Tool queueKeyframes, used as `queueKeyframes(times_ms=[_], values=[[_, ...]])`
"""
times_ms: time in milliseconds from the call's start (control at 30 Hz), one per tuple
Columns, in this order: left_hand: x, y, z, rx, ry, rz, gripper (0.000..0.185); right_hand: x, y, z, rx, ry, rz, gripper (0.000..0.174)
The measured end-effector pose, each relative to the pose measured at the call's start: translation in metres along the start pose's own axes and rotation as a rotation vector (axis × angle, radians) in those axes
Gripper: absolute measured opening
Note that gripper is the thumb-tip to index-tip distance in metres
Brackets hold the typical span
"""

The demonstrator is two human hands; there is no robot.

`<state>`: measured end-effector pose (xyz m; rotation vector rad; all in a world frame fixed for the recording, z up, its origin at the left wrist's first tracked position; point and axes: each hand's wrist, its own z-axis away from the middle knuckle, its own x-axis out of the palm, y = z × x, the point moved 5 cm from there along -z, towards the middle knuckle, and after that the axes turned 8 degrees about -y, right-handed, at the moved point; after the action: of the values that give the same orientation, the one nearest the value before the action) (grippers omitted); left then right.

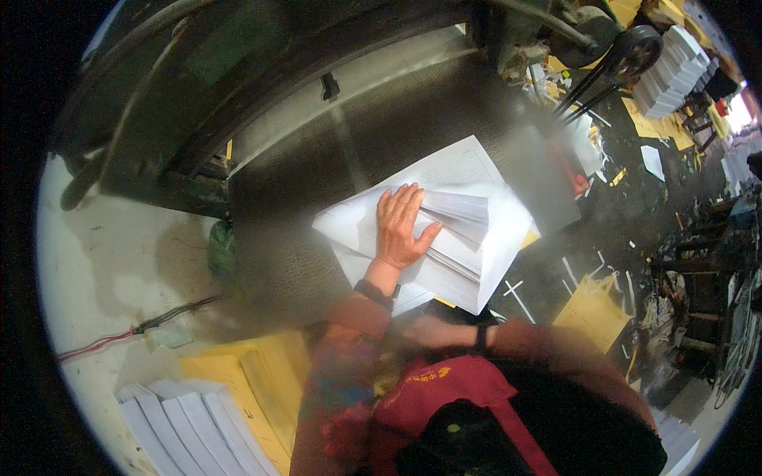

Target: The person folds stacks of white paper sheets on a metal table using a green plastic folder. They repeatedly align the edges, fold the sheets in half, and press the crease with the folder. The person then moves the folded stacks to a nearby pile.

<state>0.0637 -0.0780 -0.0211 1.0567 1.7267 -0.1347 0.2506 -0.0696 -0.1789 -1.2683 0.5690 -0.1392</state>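
Note:
My left hand (402, 229) lies palm down on a bundle of white paper sheets (455, 262), thumb spread to the right. Fanned page edges show beside its fingers, and the top sheet's right part is bent up. Beneath the bundle is a sheet bearing fine print (467, 160); slivers of yellow paper (530, 239) peep out at its edges. All this rests on a dark, textured work surface (280, 256). My right hand (425, 331) is blurred, close to my body below the bundle's lower edge; its fingers and anything in them are unclear.
A large dark machine frame (238, 77) arches over the far side. A belt-driven wheel (640, 50) stands at upper right, near stacked paper (670, 77). Paper scraps and a yellow sheet (595, 309) litter the floor. White paper stacks (190, 428) lie at lower left, near cables (137, 330).

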Motion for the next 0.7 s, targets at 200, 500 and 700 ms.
queueKeyframes(times_ms=[200, 500, 700], values=[[-0.003, -0.002, 0.002, 0.025, -0.009, 0.025, 0.054, -0.008, -0.044, -0.007, 0.047, -0.133, 0.037, 0.026], [0.003, -0.007, 0.0, 0.009, -0.057, -0.012, 0.056, -0.169, -0.088, 0.182, 0.24, -0.123, -0.364, 0.026], [0.006, -0.008, -0.003, -0.015, -0.071, -0.034, 0.055, -0.255, -0.083, 0.23, 0.29, 0.336, -0.344, 0.031]])
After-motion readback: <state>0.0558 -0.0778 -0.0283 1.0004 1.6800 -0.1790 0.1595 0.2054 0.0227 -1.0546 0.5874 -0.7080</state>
